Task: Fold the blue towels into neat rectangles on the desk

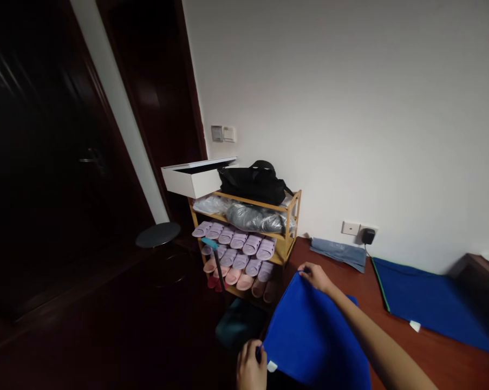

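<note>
A bright blue fabric piece [309, 336] with a small white tag is stretched between my hands, partly over the edge of the reddish-brown table. My left hand [251, 365] is closed on its lower left corner, near the tag. At the upper corner, my right hand [315, 277] pinches the edge, and the forearm crosses over the fabric. Whether it is a single sheet or a bag, I cannot tell. Farther right, another blue fabric piece [435, 303] with a green edge and a white tag lies flat on the table, apart from both hands.
A wooden shoe rack [287, 244] holds several slippers, with a black bag [254, 184] and a white box [191, 181] on top. A round stool [158, 234] stands left. By the wall socket lie a grey-blue cloth [337, 253] and a black plug [367, 236].
</note>
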A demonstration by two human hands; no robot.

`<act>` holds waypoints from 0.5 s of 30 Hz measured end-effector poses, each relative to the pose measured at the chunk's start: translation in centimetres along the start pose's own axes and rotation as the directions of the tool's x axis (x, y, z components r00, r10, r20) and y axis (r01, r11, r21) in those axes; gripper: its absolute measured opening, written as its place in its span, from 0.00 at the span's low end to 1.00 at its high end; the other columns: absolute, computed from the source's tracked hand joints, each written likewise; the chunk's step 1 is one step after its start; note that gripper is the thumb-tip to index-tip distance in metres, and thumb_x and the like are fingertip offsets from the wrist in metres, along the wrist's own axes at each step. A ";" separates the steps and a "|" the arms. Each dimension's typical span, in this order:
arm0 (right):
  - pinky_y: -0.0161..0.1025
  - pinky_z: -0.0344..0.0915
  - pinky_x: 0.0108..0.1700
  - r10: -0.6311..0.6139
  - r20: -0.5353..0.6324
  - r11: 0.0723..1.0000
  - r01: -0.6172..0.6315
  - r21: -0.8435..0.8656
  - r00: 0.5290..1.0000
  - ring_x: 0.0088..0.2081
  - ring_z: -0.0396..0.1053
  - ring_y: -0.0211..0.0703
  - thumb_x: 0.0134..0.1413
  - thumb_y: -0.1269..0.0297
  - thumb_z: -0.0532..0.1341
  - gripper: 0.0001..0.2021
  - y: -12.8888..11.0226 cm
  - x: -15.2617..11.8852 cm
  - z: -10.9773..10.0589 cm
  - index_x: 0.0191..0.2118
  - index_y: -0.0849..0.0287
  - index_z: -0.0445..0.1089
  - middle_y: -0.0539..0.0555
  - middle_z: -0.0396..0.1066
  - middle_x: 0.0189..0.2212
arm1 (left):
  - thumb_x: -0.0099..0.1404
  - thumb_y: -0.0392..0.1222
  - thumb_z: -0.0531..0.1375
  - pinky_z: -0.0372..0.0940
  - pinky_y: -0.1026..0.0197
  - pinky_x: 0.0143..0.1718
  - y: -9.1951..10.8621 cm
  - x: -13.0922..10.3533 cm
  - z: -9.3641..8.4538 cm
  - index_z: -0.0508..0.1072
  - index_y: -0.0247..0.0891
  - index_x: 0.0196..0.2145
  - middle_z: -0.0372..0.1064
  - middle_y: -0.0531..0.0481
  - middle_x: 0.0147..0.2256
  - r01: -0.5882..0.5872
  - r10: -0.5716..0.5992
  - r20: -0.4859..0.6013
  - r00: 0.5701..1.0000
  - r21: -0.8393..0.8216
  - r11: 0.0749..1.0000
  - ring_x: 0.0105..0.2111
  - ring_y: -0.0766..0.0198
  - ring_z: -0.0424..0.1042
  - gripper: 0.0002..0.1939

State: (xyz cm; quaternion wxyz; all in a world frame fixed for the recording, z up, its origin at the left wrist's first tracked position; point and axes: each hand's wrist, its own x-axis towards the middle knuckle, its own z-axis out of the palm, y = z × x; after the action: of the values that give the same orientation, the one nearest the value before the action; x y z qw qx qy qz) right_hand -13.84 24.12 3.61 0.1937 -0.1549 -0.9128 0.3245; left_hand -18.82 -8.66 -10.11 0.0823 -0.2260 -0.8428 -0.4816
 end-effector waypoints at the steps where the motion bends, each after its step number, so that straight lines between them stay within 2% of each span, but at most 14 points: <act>1: 0.45 0.73 0.50 -0.015 -0.025 1.000 0.015 0.020 1.000 0.45 0.77 0.50 0.61 0.60 0.59 0.12 -0.3 -1.2 -1.7 0.44 0.57 0.77 0.58 0.80 0.44 | 0.65 0.52 0.54 0.74 0.51 0.39 0.8 0.1 -0.5 0.78 0.47 0.35 0.81 0.45 0.37 0.012 -0.011 0.025 1.000 -0.023 1.000 0.38 0.49 0.80 0.15; 4: 0.48 0.73 0.52 -0.036 -0.106 0.998 0.042 0.053 0.994 0.47 0.77 0.52 0.61 0.54 0.60 0.16 -1.1 -5.0 -7.1 0.47 0.57 0.78 0.60 0.80 0.47 | 0.67 0.54 0.53 0.74 0.54 0.36 4.6 0.9 -2.3 0.78 0.45 0.40 0.81 0.45 0.37 0.004 0.004 0.063 0.998 -0.129 0.992 0.36 0.51 0.81 0.17; 7: 0.51 0.71 0.55 -0.039 -0.206 0.997 0.052 0.060 0.978 0.49 0.76 0.53 0.60 0.49 0.60 0.18 -2.0 -9.0 -12.8 0.46 0.54 0.79 0.59 0.80 0.47 | 0.69 0.55 0.54 0.75 0.53 0.41 10.4 2.2 -4.8 0.78 0.44 0.41 0.81 0.43 0.39 -0.165 0.177 0.027 0.984 -0.238 0.957 0.39 0.51 0.81 0.18; 9: 0.51 0.71 0.55 -0.022 -0.288 0.996 0.047 0.080 0.957 0.47 0.77 0.53 0.59 0.47 0.61 0.18 -2.8 -11.7 -16.5 0.44 0.53 0.80 0.57 0.81 0.45 | 0.71 0.55 0.54 0.75 0.54 0.42 14.8 3.2 -6.7 0.78 0.44 0.40 0.80 0.44 0.39 -0.304 0.323 0.018 0.946 -0.285 0.909 0.39 0.53 0.80 0.17; 11: 0.51 0.72 0.53 0.008 -0.368 0.993 0.036 0.112 0.930 0.46 0.78 0.53 0.57 0.44 0.63 0.19 -3.8 -14.5 -19.9 0.42 0.53 0.80 0.56 0.81 0.43 | 0.72 0.53 0.55 0.74 0.55 0.43 19.0 4.4 -8.5 0.78 0.44 0.38 0.80 0.45 0.38 -0.422 0.453 0.025 0.891 -0.318 0.849 0.39 0.54 0.79 0.16; 15: 0.51 0.72 0.53 0.058 -0.458 0.988 0.013 0.152 0.887 0.46 0.78 0.54 0.53 0.40 0.65 0.22 -5.5 -19.6 -24.7 0.41 0.54 0.80 0.57 0.82 0.42 | 0.73 0.49 0.56 0.73 0.54 0.46 25.5 6.5 -10.8 0.78 0.43 0.37 0.80 0.46 0.39 -0.554 0.605 0.034 0.796 -0.363 0.749 0.41 0.55 0.78 0.13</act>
State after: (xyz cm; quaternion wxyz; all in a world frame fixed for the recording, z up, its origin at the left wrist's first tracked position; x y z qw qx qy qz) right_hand 13.69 25.22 19.86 0.4120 -0.2230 -0.8118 0.3487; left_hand -13.66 -4.76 17.61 0.1251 -0.5225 -0.6399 -0.5494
